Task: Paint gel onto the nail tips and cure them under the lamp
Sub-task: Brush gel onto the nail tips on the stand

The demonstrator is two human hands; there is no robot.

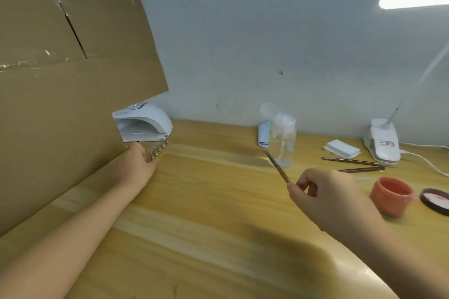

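A white curing lamp (pixel 143 121) stands at the back left of the wooden table, its opening facing me. My left hand (pixel 137 162) reaches out just in front of that opening and grips a clear strip of nail tips (pixel 158 149), a row of several small tips. My right hand (pixel 332 195) hovers over the table's right half, pinching a thin brown brush (pixel 278 166) that points up and to the left. An open orange gel jar (pixel 391 195) sits right of that hand, with its dark lid (pixel 436 200) lying beside it.
A large cardboard sheet (pixel 68 80) leans along the left side, partly hiding the lamp. A clear pump bottle (pixel 283 139), a white pad stack (pixel 341 149), two more brushes (pixel 357 165) and a clamped desk lamp base (pixel 382 144) with its cable stand at the back right.
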